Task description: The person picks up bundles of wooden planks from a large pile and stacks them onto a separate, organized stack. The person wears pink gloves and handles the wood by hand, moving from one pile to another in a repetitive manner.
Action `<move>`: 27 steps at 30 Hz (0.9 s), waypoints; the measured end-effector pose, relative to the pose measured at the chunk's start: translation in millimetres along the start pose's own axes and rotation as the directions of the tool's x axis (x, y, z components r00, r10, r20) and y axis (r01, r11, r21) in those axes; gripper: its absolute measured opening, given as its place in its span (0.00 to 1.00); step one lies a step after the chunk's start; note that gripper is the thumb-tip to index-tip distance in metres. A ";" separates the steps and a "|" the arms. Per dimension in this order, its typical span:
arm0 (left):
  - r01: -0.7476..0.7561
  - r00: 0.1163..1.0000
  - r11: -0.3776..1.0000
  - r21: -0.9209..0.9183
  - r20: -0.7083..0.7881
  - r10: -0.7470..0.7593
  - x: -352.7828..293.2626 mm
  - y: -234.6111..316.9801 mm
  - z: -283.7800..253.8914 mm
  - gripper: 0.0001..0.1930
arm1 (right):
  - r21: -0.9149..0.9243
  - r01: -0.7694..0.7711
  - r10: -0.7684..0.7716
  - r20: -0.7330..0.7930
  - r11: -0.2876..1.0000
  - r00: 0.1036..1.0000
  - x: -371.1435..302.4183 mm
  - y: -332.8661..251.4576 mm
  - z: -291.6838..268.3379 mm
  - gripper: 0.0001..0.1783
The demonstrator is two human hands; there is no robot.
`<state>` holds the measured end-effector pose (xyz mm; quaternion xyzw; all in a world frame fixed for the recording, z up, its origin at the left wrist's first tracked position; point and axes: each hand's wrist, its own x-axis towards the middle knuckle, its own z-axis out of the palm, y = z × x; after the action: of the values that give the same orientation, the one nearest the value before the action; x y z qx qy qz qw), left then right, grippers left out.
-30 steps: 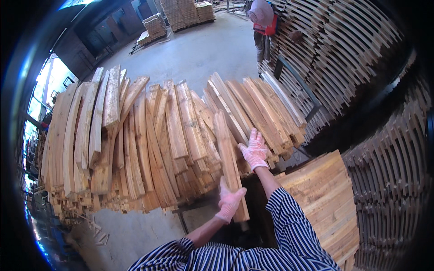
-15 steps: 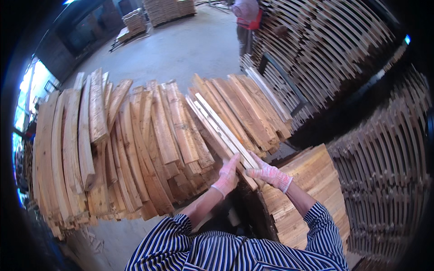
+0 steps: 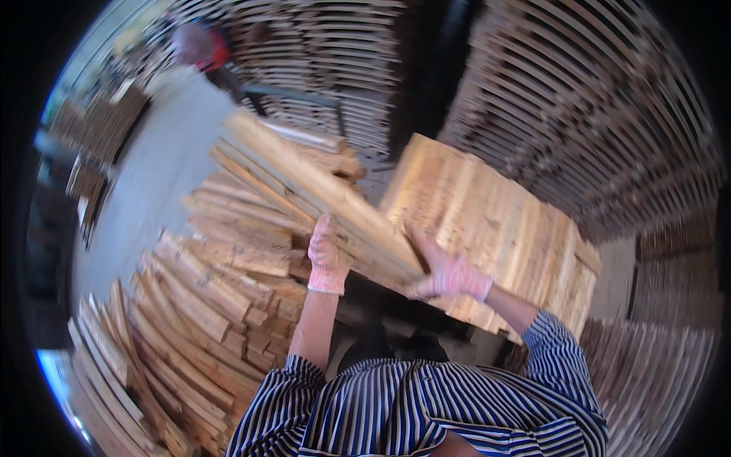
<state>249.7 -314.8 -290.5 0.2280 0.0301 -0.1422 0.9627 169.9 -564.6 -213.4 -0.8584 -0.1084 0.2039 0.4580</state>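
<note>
Grasping the boards from both sides, you had your left hand closed at their left edge and your right hand clasped at their near right end, thumb spread. Both gloves were pinkish. The boards slanted away from you toward the upper left, their far ends blurred, so you couldn't count them surely. Just beyond your right hand lay a flat panel of slats set side by side. To your left spread the pile of loose lengths, fanned at uneven angles. Farther out, stacked slats rose at the upper right, and a person stood at the upper left beside the pale floor.
</note>
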 end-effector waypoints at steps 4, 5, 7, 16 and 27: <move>0.127 0.970 0.879 0.460 0.126 -0.206 38.7 -57.1 53.7 0.24 | 0.088 0.106 -0.073 -0.311 0.991 0.947 5.1 -11.0 -63.4 0.77; 0.175 0.932 0.804 0.569 0.167 -0.321 43.2 -78.8 101.8 0.26 | 0.142 0.134 -0.074 -0.366 0.981 0.928 0.4 24.8 -73.6 0.77; 0.136 0.895 0.690 0.711 0.211 -0.393 56.6 -122.2 142.5 0.30 | 0.215 0.237 -0.116 -0.462 0.947 0.879 -3.4 105.6 -80.2 0.78; 0.369 0.838 0.697 0.615 0.103 -0.535 63.6 -288.3 211.5 0.26 | 0.191 0.066 0.138 -0.871 0.979 0.472 -144.5 136.2 -66.0 0.66; 0.758 0.465 0.296 0.581 -0.163 -0.870 -0.6 -511.9 120.3 0.41 | 0.420 -0.592 0.608 -0.779 0.687 0.152 -396.6 353.4 -92.3 0.40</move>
<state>101.2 -806.4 -403.2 0.4472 0.0081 -0.6341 0.6308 -143.2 -977.7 -361.6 -0.7965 0.4955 -0.1073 0.3295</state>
